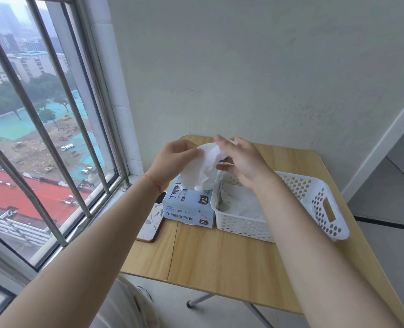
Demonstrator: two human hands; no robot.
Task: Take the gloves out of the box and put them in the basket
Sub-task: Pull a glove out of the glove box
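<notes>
A light blue glove box (pixel 188 209) marked XL stands on the wooden table (pixel 219 261), just left of a white perforated basket (pixel 314 204). A white glove (pixel 202 168) hangs above the box, its lower end still at the box's top opening. My left hand (pixel 172 159) pinches the glove's upper left edge. My right hand (pixel 240 159) holds its upper right part, fingers curled around it, above the basket's near-left corner. White gloves (pixel 242 204) lie inside the basket.
A phone in a patterned case (pixel 150 223) lies on the table left of the box, near the window sill. A barred window (pixel 42 138) fills the left side. A white wall stands right behind the table.
</notes>
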